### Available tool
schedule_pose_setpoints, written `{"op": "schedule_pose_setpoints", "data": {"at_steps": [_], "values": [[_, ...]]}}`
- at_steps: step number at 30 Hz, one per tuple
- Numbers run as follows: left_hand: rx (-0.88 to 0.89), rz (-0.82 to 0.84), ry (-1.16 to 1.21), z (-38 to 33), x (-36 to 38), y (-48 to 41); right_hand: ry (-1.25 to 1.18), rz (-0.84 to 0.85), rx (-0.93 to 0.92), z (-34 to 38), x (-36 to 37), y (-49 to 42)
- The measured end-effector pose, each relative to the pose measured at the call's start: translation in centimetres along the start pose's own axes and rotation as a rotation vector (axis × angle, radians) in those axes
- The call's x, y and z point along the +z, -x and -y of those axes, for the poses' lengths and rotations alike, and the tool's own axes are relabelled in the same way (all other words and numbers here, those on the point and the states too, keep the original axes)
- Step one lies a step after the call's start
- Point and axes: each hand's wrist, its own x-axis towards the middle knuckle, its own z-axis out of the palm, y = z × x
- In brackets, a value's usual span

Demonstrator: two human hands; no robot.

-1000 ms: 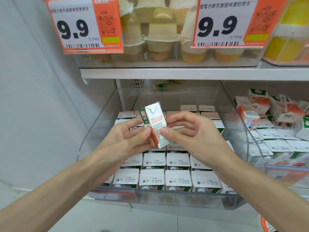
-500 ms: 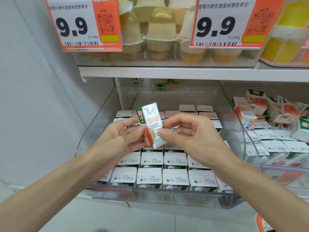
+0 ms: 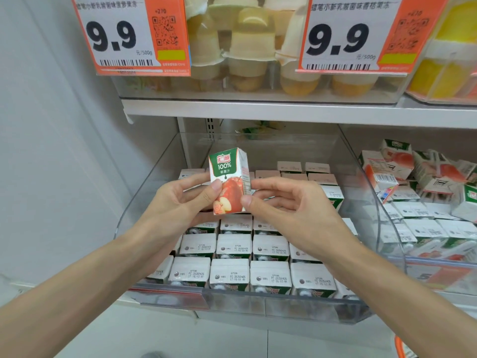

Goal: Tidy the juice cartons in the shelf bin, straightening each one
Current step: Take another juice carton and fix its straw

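A person's two hands hold one apple juice carton [image 3: 229, 180] upright above the clear shelf bin [image 3: 258, 303], its green and red front facing the camera. The left hand [image 3: 178, 200] pinches the carton's left edge, the right hand [image 3: 286, 210] its right edge. Rows of cartons [image 3: 233, 272] stand packed in the bin below; more cartons [image 3: 423, 192] lie jumbled in the bin to its right.

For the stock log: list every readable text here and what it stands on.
"汇源 100% 苹果汁": held carton.
"9.9 元/500g": left price tag.
"9.9 元/500g": right price tag.
"FC 20260426": front-row carton tops; the time lines below are blurred.
Barcode digits and tag headlines: too small or blurred.
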Motion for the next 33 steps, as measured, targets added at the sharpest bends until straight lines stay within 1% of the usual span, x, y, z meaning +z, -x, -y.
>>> {"op": "schedule_pose_setpoints", "data": {"at_steps": [3, 7, 12, 21, 25, 29, 33], "values": [[0.013, -0.031, -0.008, -0.05, -0.23, 0.01, -0.007, -0.011, 0.024, -0.05, 0.0, 0.04], [0.036, 0.008, -0.008, 0.02, -0.65, 0.06, -0.037, -0.024, 0.044, 0.06, -0.17, -0.08], [0.044, -0.013, -0.019, 0.39, -0.67, -0.05, -0.019, -0.002, 0.016, -0.17, -0.15, -0.03], [0.051, 0.004, 0.006, 0.35, -0.74, -0.25, -0.013, 0.006, -0.045, -0.6, -0.11, -0.18], [0.071, 0.078, -0.013, 0.38, -0.57, -0.25, -0.009, -0.003, -0.063, -0.64, -0.06, -0.33], [0.023, 0.204, 0.042, 0.27, -0.09, -0.06, 0.033, -0.004, -0.062, -0.59, -0.09, -0.4], [-0.038, 0.206, 0.143, 0.14, 0.05, -0.16, 0.067, -0.024, -0.048, -0.56, -0.21, -0.32]]}}
